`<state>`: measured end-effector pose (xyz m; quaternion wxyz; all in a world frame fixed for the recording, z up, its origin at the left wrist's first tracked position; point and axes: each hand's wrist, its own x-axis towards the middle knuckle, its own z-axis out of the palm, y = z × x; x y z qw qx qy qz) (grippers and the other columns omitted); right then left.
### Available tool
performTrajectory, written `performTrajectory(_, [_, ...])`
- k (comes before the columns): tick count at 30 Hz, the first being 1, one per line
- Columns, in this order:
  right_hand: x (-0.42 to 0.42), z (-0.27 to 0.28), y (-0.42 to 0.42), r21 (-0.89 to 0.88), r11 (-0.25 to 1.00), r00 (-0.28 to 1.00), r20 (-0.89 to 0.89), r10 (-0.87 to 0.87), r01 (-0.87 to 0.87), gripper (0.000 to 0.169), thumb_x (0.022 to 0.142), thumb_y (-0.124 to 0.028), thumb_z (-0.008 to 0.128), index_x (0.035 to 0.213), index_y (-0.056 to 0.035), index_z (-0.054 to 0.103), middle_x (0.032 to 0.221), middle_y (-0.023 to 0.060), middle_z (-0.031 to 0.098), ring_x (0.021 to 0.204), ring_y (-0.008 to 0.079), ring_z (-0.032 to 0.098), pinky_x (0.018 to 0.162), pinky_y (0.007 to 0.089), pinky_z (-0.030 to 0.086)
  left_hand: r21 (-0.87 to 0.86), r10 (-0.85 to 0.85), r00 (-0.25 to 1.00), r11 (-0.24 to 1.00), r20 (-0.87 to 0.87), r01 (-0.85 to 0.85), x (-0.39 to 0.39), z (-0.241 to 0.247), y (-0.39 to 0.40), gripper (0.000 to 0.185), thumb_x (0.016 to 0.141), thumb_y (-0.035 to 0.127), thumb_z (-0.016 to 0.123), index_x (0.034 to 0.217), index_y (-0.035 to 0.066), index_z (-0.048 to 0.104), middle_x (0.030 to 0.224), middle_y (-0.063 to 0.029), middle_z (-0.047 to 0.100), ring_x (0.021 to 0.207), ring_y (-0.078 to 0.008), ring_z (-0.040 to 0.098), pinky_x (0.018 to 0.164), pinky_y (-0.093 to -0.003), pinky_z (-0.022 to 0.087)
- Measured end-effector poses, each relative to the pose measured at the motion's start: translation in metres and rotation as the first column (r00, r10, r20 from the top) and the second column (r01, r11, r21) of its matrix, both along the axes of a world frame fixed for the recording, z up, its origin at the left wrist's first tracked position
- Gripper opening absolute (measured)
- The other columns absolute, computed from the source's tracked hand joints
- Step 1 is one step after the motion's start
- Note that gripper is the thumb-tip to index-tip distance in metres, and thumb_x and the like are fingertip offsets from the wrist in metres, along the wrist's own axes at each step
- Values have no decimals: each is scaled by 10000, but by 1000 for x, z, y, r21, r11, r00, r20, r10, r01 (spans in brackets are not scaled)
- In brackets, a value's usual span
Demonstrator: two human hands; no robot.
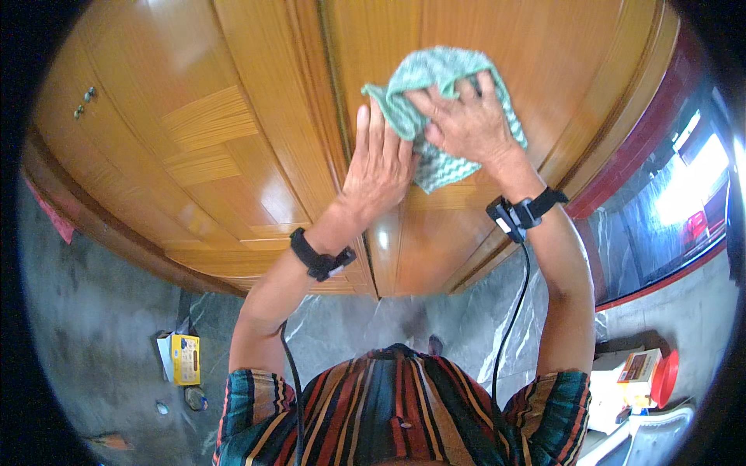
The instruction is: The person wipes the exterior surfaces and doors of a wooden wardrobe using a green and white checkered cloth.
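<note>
A green-and-white patterned cloth (pixel 451 64) lies bunched against the right leaf of a varnished wooden double door (pixel 361 35). My right hand (pixel 472 119) presses on the cloth, its bent fingers partly tucked under a fold. My left hand (pixel 382 154) rests flat on the wood near the seam between the leaves, fingers stretched out. Its fingertips reach the cloth's left edge, and nothing shows in its grasp. Black straps with small devices circle both wrists, and a cable runs down from the right one.
Small knobs (pixel 84 102) stick out of the left leaf. A red-framed glass pane (pixel 658 204) stands at the right. On the grey marbled floor, a yellow box (pixel 185 359) sits at lower left. A red round object (pixel 664 378) and a pale plastic chair (pixel 655 434) are at lower right.
</note>
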<state>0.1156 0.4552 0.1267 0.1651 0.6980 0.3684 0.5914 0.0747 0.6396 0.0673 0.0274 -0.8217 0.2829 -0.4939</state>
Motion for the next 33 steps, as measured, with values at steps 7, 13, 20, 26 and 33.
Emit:
performTrajectory(7, [1, -33, -7, 249, 967, 995, -91, -30, 52, 552, 755, -337, 630, 1293, -225, 577, 1303, 44, 459, 1249, 300, 394, 1014, 580, 312, -148, 32, 999, 989, 26, -28, 12, -32, -34, 604, 816, 271, 649, 1254, -100, 459, 1294, -342, 435, 1276, -540, 365, 1063, -717, 221])
performTrajectory(13, [-5, -155, -27, 94, 983, 965, -227, -134, 158, 508, 806, -397, 610, 1285, -230, 581, 1270, 19, 513, 1165, 258, 442, 896, 514, 378, -22, 87, 989, 996, -121, -91, -6, -134, -35, 553, 797, 187, 648, 1242, -88, 466, 1273, -343, 448, 1280, -532, 365, 1049, -760, 191])
performTrajectory(20, [2, -233, -36, -58, 998, 999, -29, 18, -20, 386, 896, -377, 509, 1239, -226, 600, 1259, -23, 507, 1054, 196, 417, 984, 456, 342, -62, 62, 954, 995, -293, -83, -20, -183, -38, 621, 795, 140, 626, 1349, -54, 426, 1315, -268, 445, 1295, -491, 363, 1053, -770, 149])
performTrajectory(26, [-1, -196, -15, 129, 988, 996, 33, 81, -84, 307, 925, -318, 526, 1203, -204, 588, 1288, 19, 479, 1217, 200, 420, 979, 418, 363, -253, 32, 965, 962, -260, -100, -26, -171, -47, 726, 754, 183, 682, 1388, -17, 389, 1432, -276, 328, 1360, -491, 271, 1072, -757, 122])
performTrajectory(33, [-6, -198, -32, 176, 984, 994, -102, 50, -32, 279, 902, -296, 568, 1161, -200, 610, 1213, -24, 528, 1164, 191, 449, 953, 421, 374, -205, 71, 983, 973, -171, -106, -17, -171, -45, 543, 800, 169, 673, 1288, 14, 496, 1332, -289, 402, 1271, -465, 379, 1069, -728, 203])
